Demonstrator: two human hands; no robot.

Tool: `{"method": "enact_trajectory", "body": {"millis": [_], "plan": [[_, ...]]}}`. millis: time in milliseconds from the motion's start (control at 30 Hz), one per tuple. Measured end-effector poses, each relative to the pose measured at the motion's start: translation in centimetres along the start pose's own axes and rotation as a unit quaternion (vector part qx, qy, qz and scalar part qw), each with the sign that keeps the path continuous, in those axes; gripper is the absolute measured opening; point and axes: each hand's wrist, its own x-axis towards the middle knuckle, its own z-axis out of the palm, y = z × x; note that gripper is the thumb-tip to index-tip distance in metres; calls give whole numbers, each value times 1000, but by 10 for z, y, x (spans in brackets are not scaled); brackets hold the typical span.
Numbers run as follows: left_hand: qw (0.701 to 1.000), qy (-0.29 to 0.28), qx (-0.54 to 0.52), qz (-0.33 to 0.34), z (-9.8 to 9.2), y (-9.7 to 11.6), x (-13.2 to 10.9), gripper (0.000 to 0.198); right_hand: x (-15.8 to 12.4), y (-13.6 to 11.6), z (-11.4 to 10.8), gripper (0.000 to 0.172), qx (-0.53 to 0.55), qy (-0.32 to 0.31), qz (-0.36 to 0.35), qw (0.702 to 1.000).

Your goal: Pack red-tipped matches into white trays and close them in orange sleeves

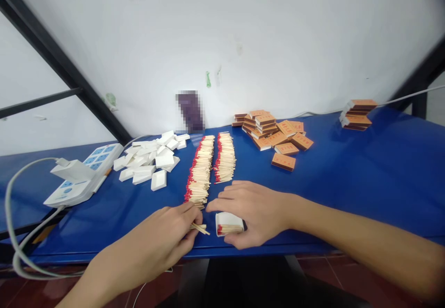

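Note:
My left hand [170, 236] is closed on a few matchsticks [200, 228], whose pale ends stick out to the right of the fingers. It sits at the near end of a long row of red-tipped matches [201, 169]. A second, shorter row of matches [225, 157] lies just to its right. Close to the table's front edge, my right hand [248, 213] grips a white matchbox tray [225, 218] between thumb and fingers. Some matches [230, 229] lie along the tray's near side, red heads to the left. The tray's right end is hidden by the hand.
Loose white trays [149, 157] are heaped on the left of the blue table [333, 187]. Orange matchboxes [271, 129] pile up at the back right, with a small stack [358, 114] farther right. A power strip [85, 173] with cables lies at the left. The wall [278, 43] stands behind.

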Motion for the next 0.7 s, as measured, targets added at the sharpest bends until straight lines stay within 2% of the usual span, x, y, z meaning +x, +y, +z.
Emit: {"method": "enact_trajectory", "body": {"millis": [267, 467, 533, 600, 700], "plan": [[999, 42, 14, 18, -13, 15, 16, 12, 1, -2, -11, 52, 38, -1, 41, 998], [997, 44, 23, 58, -14, 37, 34, 10, -5, 5, -21, 39, 66, 99, 16, 993], [996, 48, 30, 71, -11, 40, 38, 11, -6, 6, -21, 36, 63, 115, 11, 991], [995, 47, 37, 82, -7, 41, 40, 12, -6, 7, -19, 34, 54, 109, 17, 992], [994, 60, 31, 87, -3, 39, 37, 11, -5, 6, -18, 27, 36, 67, 24, 997]]}}
